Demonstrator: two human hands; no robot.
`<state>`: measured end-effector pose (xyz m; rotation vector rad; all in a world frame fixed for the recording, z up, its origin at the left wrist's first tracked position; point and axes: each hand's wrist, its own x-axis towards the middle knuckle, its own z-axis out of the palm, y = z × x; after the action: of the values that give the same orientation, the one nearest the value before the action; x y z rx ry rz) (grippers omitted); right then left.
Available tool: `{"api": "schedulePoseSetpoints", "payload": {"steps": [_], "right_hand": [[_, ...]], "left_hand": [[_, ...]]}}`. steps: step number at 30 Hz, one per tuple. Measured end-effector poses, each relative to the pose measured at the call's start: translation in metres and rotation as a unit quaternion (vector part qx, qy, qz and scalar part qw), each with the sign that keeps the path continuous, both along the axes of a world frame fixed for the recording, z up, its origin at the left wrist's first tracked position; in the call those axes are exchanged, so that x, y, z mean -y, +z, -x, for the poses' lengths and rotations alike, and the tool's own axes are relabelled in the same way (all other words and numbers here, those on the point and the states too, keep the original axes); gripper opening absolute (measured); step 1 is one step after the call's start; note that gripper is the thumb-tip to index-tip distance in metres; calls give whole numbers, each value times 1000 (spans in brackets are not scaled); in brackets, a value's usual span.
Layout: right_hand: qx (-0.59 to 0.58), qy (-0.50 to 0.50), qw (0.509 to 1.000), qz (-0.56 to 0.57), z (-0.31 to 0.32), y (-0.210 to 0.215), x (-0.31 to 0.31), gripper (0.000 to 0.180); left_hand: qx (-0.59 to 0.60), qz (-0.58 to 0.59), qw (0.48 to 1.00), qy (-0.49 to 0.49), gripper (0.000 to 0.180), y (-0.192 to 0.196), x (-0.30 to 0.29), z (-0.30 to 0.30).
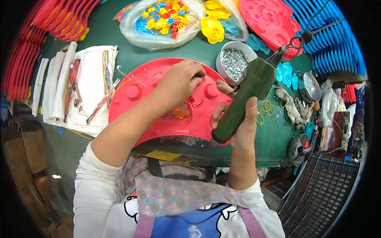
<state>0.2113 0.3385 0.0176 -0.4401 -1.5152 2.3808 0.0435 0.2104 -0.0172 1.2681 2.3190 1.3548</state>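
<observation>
A curved red plastic panel (124, 108) lies on the green table in front of me, its inner side with round posts facing up. Over its far middle, my left hand (180, 81) is closed in a pinch; whatever the fingertips hold is too small to make out. My right hand (247, 129) grips a dark green electric screwdriver (250, 97), tilted above the panel's right side, with its cord end up and away to the right. A small orange-brown piece and wires (181, 114) sit inside the panel. Behind the screwdriver stands a white bowl (222, 70) full of small silver screws.
Flat white bags (89, 67) with wire bundles lie at left. Behind the panel are a plastic bag (129, 33) of coloured star pieces and yellow flower-shaped parts (212, 29). Red and blue parts stack at both far corners. Gloves (291, 105), a metal dish and a grey basket (321, 190) are right.
</observation>
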Motion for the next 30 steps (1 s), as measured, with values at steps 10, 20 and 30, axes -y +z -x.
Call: {"api": "schedulePoseSetpoints", "payload": {"steps": [10, 20, 30], "right_hand": [[-87, -20, 994, 68, -17, 13, -43, 87], [-272, -162, 941, 117, -37, 24, -84, 82], [-225, -304, 893, -245, -47, -2, -115, 93]], "left_hand": [[-205, 20, 978, -40, 12, 0, 0, 9], [-220, 19, 972, -76, 17, -6, 3, 11], [-250, 64, 964, -68, 18, 3, -1, 0]]}}
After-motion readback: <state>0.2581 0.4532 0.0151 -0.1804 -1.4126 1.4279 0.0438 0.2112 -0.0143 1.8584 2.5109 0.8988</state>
